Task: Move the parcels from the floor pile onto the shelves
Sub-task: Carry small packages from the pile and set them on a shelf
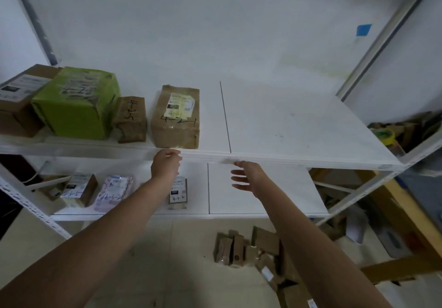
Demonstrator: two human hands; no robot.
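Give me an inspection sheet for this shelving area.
Surface: white upper shelf, seam line mid-board; lower shelf below.
Job's things: four parcels on the upper shelf, including green box and brown parcel marked 4-2-1; floor pile waiting below.
Clutter: tape roll and cardboard scraps beyond the rack's right end.
Hands: left hand curled at shelf edge, grip unclear; right hand open, empty.
Cables: nothing seen.
Surroundings: white wall, blue tape patch.

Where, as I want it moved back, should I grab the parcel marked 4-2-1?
Take its two long sides near the front end, coming from the front: the parcel lies flat, short end out at the shelf edge, a gap on either side.
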